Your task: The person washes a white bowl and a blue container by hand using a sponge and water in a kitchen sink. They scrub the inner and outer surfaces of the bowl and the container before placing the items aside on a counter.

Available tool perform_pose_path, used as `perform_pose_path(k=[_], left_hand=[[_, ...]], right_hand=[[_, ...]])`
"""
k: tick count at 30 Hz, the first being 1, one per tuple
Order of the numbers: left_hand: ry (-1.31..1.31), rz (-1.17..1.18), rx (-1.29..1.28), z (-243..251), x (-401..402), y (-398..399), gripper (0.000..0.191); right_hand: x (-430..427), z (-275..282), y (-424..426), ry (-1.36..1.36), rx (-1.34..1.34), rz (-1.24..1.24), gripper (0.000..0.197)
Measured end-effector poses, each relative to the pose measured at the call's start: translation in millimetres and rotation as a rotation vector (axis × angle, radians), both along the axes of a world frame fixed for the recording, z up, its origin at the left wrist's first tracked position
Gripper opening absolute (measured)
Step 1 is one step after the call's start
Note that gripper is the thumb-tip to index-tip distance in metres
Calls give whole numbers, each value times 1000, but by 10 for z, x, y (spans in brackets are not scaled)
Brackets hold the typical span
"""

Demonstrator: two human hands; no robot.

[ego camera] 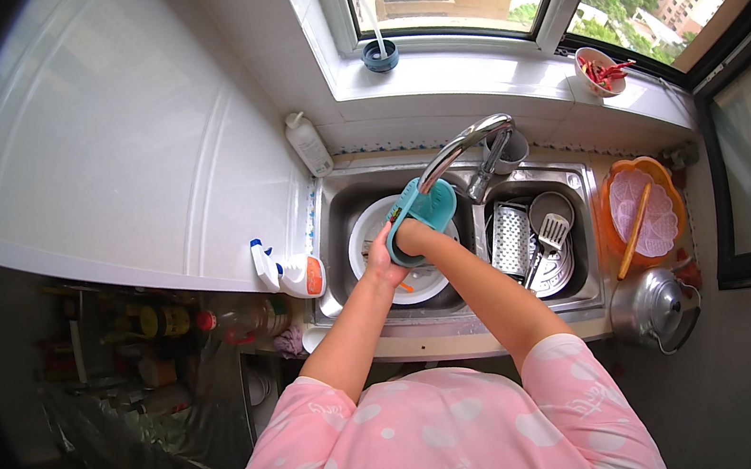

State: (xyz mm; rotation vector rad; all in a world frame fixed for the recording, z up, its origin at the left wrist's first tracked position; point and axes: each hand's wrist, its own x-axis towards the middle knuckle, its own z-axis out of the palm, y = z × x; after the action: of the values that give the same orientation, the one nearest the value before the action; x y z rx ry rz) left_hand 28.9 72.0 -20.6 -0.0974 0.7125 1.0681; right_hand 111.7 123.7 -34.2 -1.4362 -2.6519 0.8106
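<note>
My left hand [383, 259] grips the near left side of a teal plastic container [440, 205], which is tilted above a white basin [435, 289]. My right hand [412, 238] reaches inside the container's near part, so its fingers are hidden. A curved chrome faucet [460, 143] hangs over the container's far end. The basin sits in the left bowl of a steel sink [335, 200]. A small orange item [406, 288] shows in the basin below my hands, too small to name.
In the right sink bowl lie a metal grater [511, 238], a slotted turner [554, 232] and a round strainer [555, 203]. To the right are an orange basket [615, 237], a wooden rolling pin [635, 230] and a kettle [653, 311]. A spray bottle [302, 277] and a white pump bottle [309, 146] flank the left.
</note>
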Motion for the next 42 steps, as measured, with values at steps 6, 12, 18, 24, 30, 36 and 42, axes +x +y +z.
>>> perform_pose_path(k=[6,12,18,24,30,36,42], left_hand=[[-19,50,18,71,44,55,41],[-74,78,59,-62,-184,306,40],[-114,95,116,69,25,532,50],[-87,131,183,-21,84,591,49],[69,25,152,152,320,527,51],[95,-28,140,178,347,448,47],[37,-117,99,178,161,390,49]], right_hand=[[-50,-75,-41,786,-553,-638,32],[-51,320,-92,956,-656,-744,36],[320,382,-110,1042,-338,-662,28],[655,633,-197,1185,-397,-891,31],[745,344,-163,1398,-303,-902,37],[528,446,-273,1159,-20,-658,28],[473,565,-436,990,-10,-520,20]])
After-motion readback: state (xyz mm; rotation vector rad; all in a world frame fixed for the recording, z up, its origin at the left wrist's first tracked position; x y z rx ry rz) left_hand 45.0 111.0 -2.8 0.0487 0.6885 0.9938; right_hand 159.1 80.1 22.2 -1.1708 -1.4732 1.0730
